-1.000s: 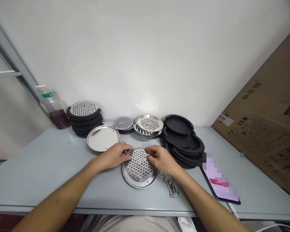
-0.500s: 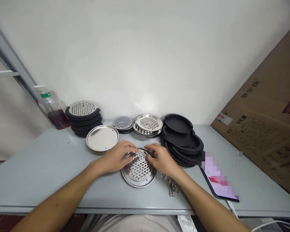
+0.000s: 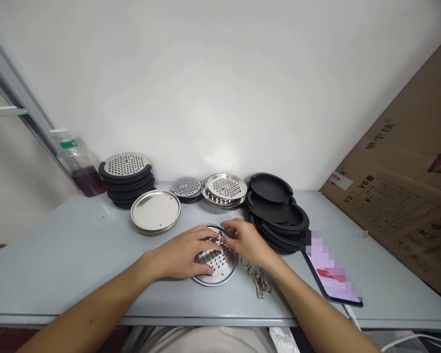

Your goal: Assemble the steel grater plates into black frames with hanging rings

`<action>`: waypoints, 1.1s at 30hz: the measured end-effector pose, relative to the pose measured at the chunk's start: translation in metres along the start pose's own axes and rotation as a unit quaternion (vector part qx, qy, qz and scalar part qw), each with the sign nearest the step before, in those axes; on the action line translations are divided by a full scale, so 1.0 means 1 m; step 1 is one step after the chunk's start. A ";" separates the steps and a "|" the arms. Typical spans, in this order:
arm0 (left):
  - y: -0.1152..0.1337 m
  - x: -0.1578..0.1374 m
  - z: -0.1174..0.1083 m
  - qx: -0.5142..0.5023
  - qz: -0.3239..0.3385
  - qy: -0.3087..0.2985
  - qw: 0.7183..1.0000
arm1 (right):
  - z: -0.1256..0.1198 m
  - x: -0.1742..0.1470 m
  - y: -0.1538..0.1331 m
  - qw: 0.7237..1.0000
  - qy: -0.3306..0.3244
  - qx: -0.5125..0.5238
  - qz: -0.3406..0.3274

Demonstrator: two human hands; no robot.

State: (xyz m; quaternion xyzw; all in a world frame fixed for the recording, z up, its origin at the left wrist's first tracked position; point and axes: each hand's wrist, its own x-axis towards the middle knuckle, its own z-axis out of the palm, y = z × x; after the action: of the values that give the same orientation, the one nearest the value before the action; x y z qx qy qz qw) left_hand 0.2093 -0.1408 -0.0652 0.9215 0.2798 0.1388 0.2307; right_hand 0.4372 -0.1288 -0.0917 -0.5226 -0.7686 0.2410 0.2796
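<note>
A round metal grater disc (image 3: 219,265) lies in a shallow steel tray (image 3: 216,284) on the table in front of me. My left hand (image 3: 185,252) reaches over it from the left, fingers spread across the perforated face and thumb near the lower part. My right hand (image 3: 244,240) is at the upper right edge, with bent fingers and thumb on either side of the rim. Close to the right wrist lie several metal clips and rings (image 3: 257,283). Left of the disc sits a stack of plain steel trays (image 3: 156,212).
Behind stand a black-ringed stack topped with a perforated disc (image 3: 127,165), grater discs (image 3: 187,187), more discs in trays (image 3: 226,189) and black round holders (image 3: 279,211). A phone (image 3: 332,274) lies right, near a cardboard box (image 3: 393,196). A jar of red liquid (image 3: 86,176) stands left.
My left hand has moved right and slightly down, so it covers more of the grater disc, with its fingers more spread. My right hand stays at the rim almost unchanged.
</note>
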 end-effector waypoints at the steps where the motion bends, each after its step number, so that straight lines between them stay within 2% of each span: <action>1: 0.000 0.000 0.000 0.003 -0.005 -0.002 1.000 | -0.002 0.001 0.001 1.000 0.000 0.006 0.006; 6: 0.001 0.000 -0.001 0.015 -0.020 -0.014 1.000 | -0.008 0.002 0.004 0.999 0.020 -0.027 0.032; 16: 0.006 0.000 -0.004 0.002 -0.014 -0.020 1.000 | -0.003 -0.001 0.001 0.998 0.001 -0.057 0.028; 25: 0.006 0.001 -0.006 -0.018 -0.005 -0.014 1.000 | -0.005 -0.005 -0.005 0.998 -0.017 -0.050 -0.022; 27: 0.005 0.001 -0.008 -0.027 -0.014 0.016 0.999 | -0.005 -0.005 -0.007 0.998 -0.019 -0.050 -0.019; 31: -0.005 0.001 -0.016 -0.004 -0.069 0.129 0.989 | -0.005 -0.004 -0.008 0.998 -0.022 -0.059 -0.004; 33: -0.009 -0.001 -0.020 0.014 -0.104 0.148 0.983 | -0.005 -0.004 -0.009 0.997 -0.021 -0.073 0.004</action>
State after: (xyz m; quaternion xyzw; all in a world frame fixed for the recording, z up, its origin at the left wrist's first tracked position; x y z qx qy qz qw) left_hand 0.1964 -0.1274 -0.0525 0.8597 0.4074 0.2445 0.1872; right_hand 0.4365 -0.1352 -0.0828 -0.5394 -0.7879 0.1964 0.2232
